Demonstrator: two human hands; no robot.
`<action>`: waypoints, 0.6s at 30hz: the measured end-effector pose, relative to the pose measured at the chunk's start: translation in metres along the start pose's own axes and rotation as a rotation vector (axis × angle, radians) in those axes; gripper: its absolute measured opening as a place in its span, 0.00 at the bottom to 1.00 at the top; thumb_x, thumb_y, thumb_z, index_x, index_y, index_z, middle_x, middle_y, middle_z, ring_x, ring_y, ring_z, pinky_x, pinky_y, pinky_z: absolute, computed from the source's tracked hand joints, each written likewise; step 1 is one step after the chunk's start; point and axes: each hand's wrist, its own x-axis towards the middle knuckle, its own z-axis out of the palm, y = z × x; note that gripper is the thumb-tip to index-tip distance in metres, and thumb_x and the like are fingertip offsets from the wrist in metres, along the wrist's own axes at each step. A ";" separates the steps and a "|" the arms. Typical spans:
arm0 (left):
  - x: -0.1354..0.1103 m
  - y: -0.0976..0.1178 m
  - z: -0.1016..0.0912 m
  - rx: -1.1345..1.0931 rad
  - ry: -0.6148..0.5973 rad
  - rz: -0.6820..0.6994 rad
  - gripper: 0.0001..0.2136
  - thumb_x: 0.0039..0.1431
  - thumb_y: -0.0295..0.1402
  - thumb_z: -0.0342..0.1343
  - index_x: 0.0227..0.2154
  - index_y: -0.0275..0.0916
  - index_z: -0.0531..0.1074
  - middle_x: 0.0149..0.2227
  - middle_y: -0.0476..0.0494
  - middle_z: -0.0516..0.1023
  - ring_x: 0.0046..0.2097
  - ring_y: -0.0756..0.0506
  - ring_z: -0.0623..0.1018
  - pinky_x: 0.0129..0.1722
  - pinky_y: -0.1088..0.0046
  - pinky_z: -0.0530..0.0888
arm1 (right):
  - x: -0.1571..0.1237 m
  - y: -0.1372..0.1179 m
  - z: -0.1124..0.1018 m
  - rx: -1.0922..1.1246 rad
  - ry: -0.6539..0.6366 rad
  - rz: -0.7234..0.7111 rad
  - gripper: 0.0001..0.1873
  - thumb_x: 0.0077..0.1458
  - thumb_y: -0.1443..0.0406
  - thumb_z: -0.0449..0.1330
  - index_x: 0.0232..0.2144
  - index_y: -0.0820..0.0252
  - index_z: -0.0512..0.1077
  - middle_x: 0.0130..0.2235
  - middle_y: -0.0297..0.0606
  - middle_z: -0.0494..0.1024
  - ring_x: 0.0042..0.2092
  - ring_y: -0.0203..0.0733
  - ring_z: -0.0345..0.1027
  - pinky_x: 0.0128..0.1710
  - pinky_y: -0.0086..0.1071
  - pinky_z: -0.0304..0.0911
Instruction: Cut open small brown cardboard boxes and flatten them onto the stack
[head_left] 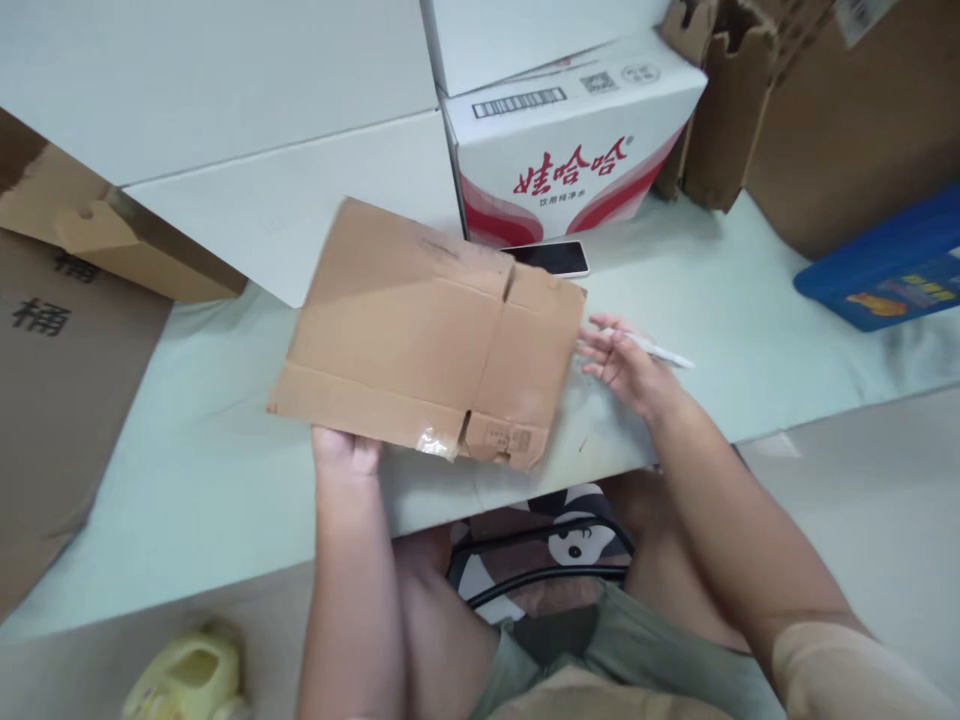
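A flattened cardboard box (405,320) is tilted above the table, with slits between its flaps and a shiny strip of tape on its near edge. My left hand (346,450) holds it from beneath at the near left edge, its fingers mostly hidden under the board. Close to the board's right edge is my right hand (626,365), fingers partly spread. A slim white pen-like tool (667,354) sticks out from between its thumb and fingers, pointing right; its exact kind cannot be made out.
A phone (566,258) lies behind the cardboard, against a white-and-red carton (570,150). Large white boxes (300,190) stand at the back left. Brown cartons (67,400) flank the left side, and a blue package (885,265) is at right. A yellow container (184,675) sits below the pale-green-covered table (217,480).
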 end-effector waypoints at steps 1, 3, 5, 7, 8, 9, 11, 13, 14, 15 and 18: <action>0.000 0.000 0.003 -0.004 -0.002 0.016 0.16 0.68 0.42 0.56 0.54 0.44 0.78 0.41 0.45 0.87 0.47 0.43 0.85 0.51 0.66 0.81 | -0.001 0.002 0.002 -0.001 -0.021 0.029 0.32 0.39 0.47 0.76 0.45 0.49 0.72 0.42 0.33 0.84 0.38 0.37 0.80 0.28 0.26 0.70; -0.001 -0.002 0.007 0.003 0.013 -0.006 0.16 0.66 0.42 0.58 0.52 0.43 0.79 0.42 0.44 0.87 0.48 0.42 0.84 0.52 0.66 0.81 | -0.003 0.006 0.009 -0.016 -0.066 0.063 0.34 0.36 0.46 0.77 0.42 0.53 0.74 0.32 0.31 0.81 0.27 0.34 0.74 0.22 0.24 0.65; -0.002 -0.004 0.008 0.014 0.017 -0.062 0.14 0.64 0.43 0.61 0.48 0.42 0.80 0.41 0.44 0.86 0.47 0.41 0.84 0.52 0.64 0.81 | -0.006 0.009 0.019 -0.046 -0.075 0.072 0.31 0.34 0.46 0.78 0.35 0.56 0.74 0.24 0.27 0.75 0.19 0.28 0.61 0.16 0.23 0.55; -0.004 -0.005 0.007 0.015 -0.024 -0.100 0.14 0.60 0.44 0.64 0.44 0.42 0.81 0.40 0.43 0.86 0.47 0.40 0.84 0.51 0.62 0.81 | -0.012 0.010 0.028 -0.080 -0.048 0.077 0.29 0.34 0.45 0.77 0.29 0.57 0.73 0.19 0.26 0.69 0.16 0.24 0.49 0.13 0.23 0.45; -0.005 -0.005 0.005 0.008 -0.055 -0.106 0.13 0.59 0.44 0.65 0.42 0.43 0.81 0.39 0.43 0.86 0.46 0.40 0.84 0.50 0.62 0.82 | -0.015 0.008 0.031 -0.094 -0.024 0.073 0.29 0.34 0.45 0.77 0.28 0.57 0.72 0.18 0.25 0.68 0.15 0.24 0.44 0.12 0.23 0.41; -0.006 -0.005 0.004 0.000 -0.082 -0.108 0.13 0.56 0.44 0.66 0.40 0.43 0.81 0.39 0.43 0.86 0.46 0.40 0.84 0.47 0.63 0.82 | -0.020 0.004 0.033 -0.108 0.003 0.064 0.28 0.35 0.45 0.76 0.27 0.57 0.72 0.17 0.25 0.66 0.14 0.23 0.41 0.11 0.23 0.37; -0.006 -0.002 0.002 -0.030 -0.117 -0.129 0.12 0.50 0.40 0.68 0.37 0.43 0.80 0.36 0.43 0.85 0.43 0.40 0.84 0.40 0.66 0.82 | -0.032 -0.011 0.030 -0.135 0.048 0.030 0.28 0.35 0.44 0.75 0.24 0.56 0.70 0.13 0.23 0.60 0.13 0.23 0.36 0.10 0.24 0.34; -0.005 0.002 0.001 -0.063 -0.121 -0.178 0.11 0.46 0.37 0.66 0.34 0.42 0.79 0.34 0.44 0.84 0.38 0.42 0.84 0.34 0.69 0.81 | -0.047 -0.039 0.017 -0.187 0.174 -0.061 0.29 0.32 0.43 0.75 0.20 0.55 0.66 0.11 0.23 0.53 0.12 0.25 0.34 0.09 0.25 0.32; -0.004 0.004 0.000 -0.076 -0.104 -0.192 0.11 0.45 0.36 0.65 0.33 0.41 0.79 0.33 0.44 0.83 0.35 0.44 0.83 0.32 0.71 0.80 | -0.055 -0.058 0.008 -0.227 0.285 -0.133 0.31 0.30 0.42 0.75 0.18 0.54 0.64 0.11 0.23 0.51 0.12 0.26 0.34 0.09 0.26 0.32; -0.003 0.005 0.000 -0.084 -0.079 -0.194 0.10 0.45 0.36 0.63 0.31 0.40 0.79 0.32 0.44 0.82 0.33 0.45 0.82 0.31 0.72 0.80 | -0.063 -0.079 -0.001 -0.283 0.463 -0.260 0.31 0.27 0.43 0.76 0.17 0.53 0.63 0.12 0.25 0.52 0.12 0.27 0.35 0.09 0.28 0.32; -0.001 0.009 -0.002 -0.099 -0.027 -0.170 0.07 0.47 0.37 0.61 0.26 0.39 0.77 0.28 0.45 0.80 0.29 0.49 0.79 0.31 0.75 0.78 | -0.078 -0.148 -0.026 -0.399 0.813 -0.506 0.28 0.36 0.43 0.74 0.17 0.51 0.63 0.18 0.33 0.62 0.15 0.27 0.38 0.10 0.30 0.32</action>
